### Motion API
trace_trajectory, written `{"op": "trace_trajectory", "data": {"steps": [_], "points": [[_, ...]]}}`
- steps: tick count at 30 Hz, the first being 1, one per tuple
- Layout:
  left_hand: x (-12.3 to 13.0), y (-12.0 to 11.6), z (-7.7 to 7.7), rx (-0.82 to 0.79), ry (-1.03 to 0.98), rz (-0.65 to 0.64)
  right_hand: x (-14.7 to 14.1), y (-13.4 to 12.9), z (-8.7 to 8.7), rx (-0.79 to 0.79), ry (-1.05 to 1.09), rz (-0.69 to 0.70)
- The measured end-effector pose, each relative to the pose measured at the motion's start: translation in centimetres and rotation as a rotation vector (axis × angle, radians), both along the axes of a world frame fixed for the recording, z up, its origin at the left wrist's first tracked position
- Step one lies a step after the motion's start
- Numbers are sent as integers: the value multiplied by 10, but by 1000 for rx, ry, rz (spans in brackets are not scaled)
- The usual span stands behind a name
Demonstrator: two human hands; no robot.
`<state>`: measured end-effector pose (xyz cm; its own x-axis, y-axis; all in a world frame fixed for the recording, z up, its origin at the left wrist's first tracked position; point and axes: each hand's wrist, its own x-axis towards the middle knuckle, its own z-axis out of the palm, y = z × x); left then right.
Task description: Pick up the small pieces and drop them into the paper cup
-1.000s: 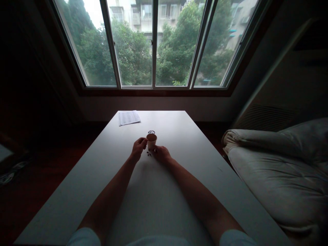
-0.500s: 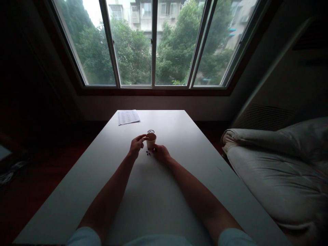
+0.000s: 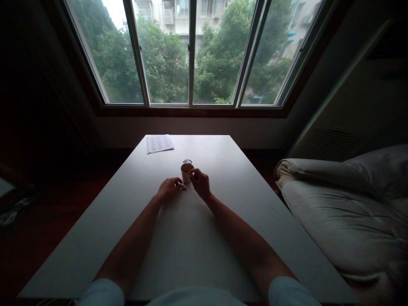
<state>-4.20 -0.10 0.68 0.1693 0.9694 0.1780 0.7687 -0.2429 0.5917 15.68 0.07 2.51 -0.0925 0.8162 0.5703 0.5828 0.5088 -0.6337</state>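
Note:
A paper cup (image 3: 185, 174) stands upright on the white table (image 3: 191, 238); its inside looks brown. My right hand (image 3: 200, 182) is at the cup's right rim, thumb and fingers pinched together over the edge. Whatever those fingertips hold is too small to make out. My left hand (image 3: 168, 188) rests low to the left of the cup, fingers curved and slightly apart. Its fingertips reach several small dark bean-like pieces (image 3: 183, 188) lying in front of the cup. Behind the cup lies a small dark-rimmed round item (image 3: 187, 161), partly hidden by it.
Printed sheets of paper (image 3: 160, 143) lie at the table's far left corner. A padded grey-white sofa or folded bedding (image 3: 344, 212) lines the right side. Beyond the far edge is a wide window (image 3: 191, 55). Cables (image 3: 15, 212) lie at the far left.
My left hand has left the cup's rim and dropped to the dark pieces. My right hand has risen from beside the cup's base to its right rim.

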Motion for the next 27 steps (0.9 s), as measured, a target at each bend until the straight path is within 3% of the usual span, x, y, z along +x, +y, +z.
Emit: {"op": "trace_trajectory", "data": {"steps": [6,13,20,27], "points": [[1,-4,1,4,68,-26,-1,8,5,-11,64,-69],[2,-8,5,10,101,-40,4,11,5,-53,-11,-70],[2,-9,6,5,131,-35,10,6,-8,-28,-223,12],[8,-12,2,39,143,23,-3,-4,-9,-47,-460,49]]}}
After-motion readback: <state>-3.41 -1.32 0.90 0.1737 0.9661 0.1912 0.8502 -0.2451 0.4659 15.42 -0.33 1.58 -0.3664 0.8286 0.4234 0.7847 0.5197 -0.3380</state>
